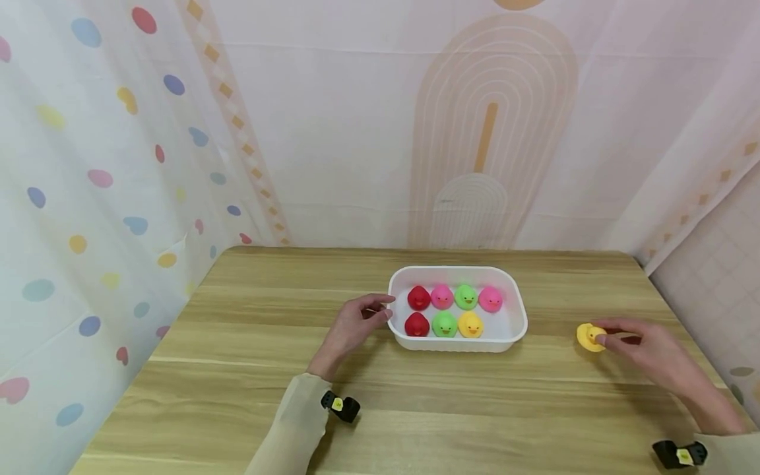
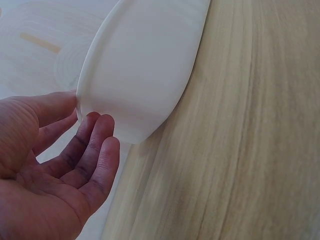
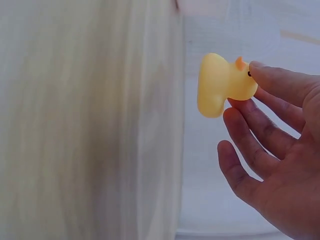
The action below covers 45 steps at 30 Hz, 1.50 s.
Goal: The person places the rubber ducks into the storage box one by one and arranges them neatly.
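A white plastic box (image 1: 457, 344) stands on the table, holding small rubber ducks in two rows. Red, pink and green ducks make up the back row; a red, a green and a yellow duck (image 1: 471, 324) form the front one. My left hand (image 1: 354, 323) grips the box's left end at the rim with thumb and index finger, its other fingers loosely bent against the outer wall (image 2: 145, 60). To the right of the box, my right hand (image 1: 650, 346) pinches another yellow rubber duck (image 3: 215, 85) by its head, between thumb and fingers, above the tabletop.
The wood-grain table (image 1: 237, 369) extends around the box on all sides. A patterned curtain (image 1: 332, 132) hangs behind its far edge, and a dotted one (image 1: 107, 218) along the left. Black straps with small devices (image 1: 340, 406) sit on both wrists.
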{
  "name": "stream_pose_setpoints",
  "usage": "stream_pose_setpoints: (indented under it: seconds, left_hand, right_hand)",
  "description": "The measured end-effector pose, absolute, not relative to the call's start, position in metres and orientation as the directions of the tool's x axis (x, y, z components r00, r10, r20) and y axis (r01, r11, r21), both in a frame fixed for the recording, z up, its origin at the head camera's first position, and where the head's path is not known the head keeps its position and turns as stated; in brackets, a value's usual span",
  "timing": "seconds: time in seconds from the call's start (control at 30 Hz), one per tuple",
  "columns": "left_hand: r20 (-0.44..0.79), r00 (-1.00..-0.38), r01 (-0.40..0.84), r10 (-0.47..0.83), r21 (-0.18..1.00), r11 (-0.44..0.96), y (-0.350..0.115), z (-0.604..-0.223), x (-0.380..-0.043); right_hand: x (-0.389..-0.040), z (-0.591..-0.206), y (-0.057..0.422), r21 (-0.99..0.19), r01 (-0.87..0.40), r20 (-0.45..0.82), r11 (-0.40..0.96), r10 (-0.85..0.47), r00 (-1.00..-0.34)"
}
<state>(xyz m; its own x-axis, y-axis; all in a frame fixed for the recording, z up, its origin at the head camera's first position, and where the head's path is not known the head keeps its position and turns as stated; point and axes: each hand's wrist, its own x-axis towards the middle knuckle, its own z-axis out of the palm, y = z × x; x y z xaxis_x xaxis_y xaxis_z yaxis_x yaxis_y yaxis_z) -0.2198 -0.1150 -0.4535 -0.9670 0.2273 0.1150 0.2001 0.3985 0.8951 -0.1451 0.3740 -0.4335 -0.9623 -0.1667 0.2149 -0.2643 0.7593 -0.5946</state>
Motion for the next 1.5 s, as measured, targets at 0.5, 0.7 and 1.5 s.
stream_pose_setpoints:
  seconds: [0.5,0.7,1.5]
  left_hand:
    - [0.109,-0.968,0.192,0.228,0.903,0.385,-0.115,-0.454,-0.219]
    - [0.11,-0.967,0.195,0.229,0.9,0.39,-0.115,-0.453,-0.219]
    - [0.112,-0.968,0.197,0.224,0.893,0.405,-0.113,-0.449,-0.217]
  right_hand:
    - [-0.138,-0.41,0.355,-0.621,-0.296,0.283,0.725,-0.144,-0.948]
    - [-0.137,-0.402,0.343,-0.622,-0.329,0.318,0.711,-0.154,-0.935]
    - [-0.15,-0.383,0.293,-0.641,-0.351,0.302,0.682,-0.196,-0.933]
